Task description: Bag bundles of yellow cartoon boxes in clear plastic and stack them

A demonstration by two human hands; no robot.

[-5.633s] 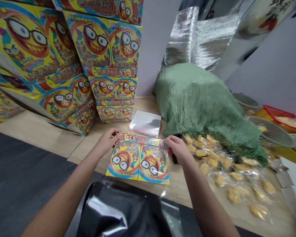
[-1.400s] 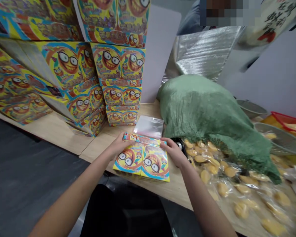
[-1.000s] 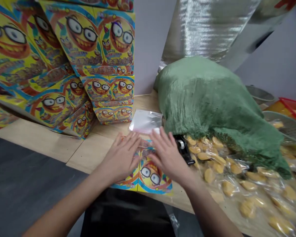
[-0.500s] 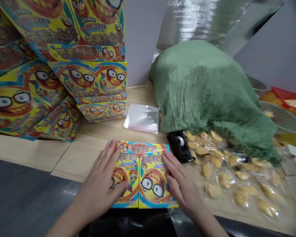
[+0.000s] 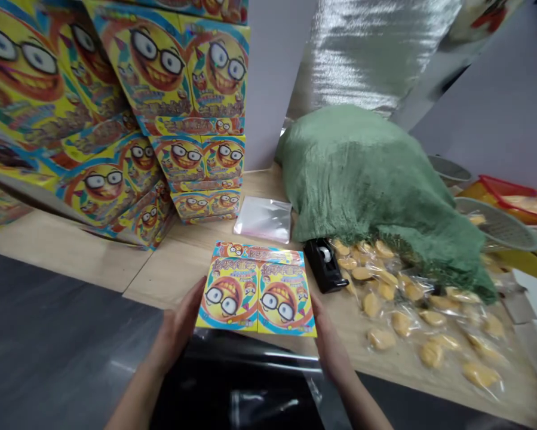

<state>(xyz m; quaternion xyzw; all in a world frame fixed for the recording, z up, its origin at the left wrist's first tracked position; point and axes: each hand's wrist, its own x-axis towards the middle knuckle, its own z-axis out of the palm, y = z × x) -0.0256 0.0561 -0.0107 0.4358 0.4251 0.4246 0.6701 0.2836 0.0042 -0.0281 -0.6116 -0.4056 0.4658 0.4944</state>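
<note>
The left hand (image 5: 178, 325) and right hand (image 5: 330, 340) held the box (image 5: 249, 292) between them by its opposite sides, at the front edge of the tabletop (image 5: 172, 254), near the tape dispenser (image 5: 325, 272); even, light pressure best suited this grip, as hard squeezing would likely have dented it.

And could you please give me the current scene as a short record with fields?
Left hand: against the left side of the printed box
Right hand: against the box's right side
Box artwork: upside down in this view
Tape dispenser: black, right of the box
Clear plastic bags: flat on the table
Wrapped yellow pieces: scattered before the green cloth
Stacked boxes: left
</note>
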